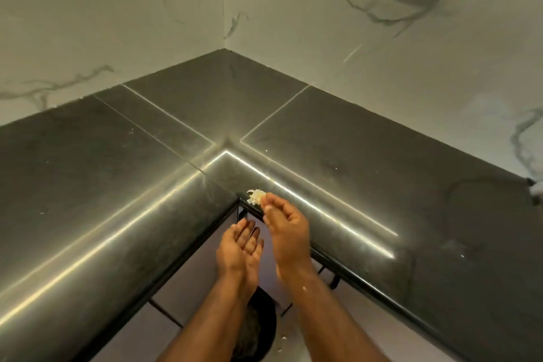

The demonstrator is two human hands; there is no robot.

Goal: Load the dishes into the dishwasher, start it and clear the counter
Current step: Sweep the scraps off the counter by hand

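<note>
The bench (338, 138) looks like dark polished stone, glossy, with bright streaks of light along its rounded edge. The walls (338, 23) are smooth white marble-look tile with grey veins. The floor (188, 288) is pale matt tile.

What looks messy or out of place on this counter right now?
A small pale clump of food scraps sits at the inner corner edge of the dark counter, by the right hand. The left hand is cupped below the edge. A few pale crumbs lie on the floor.
</note>
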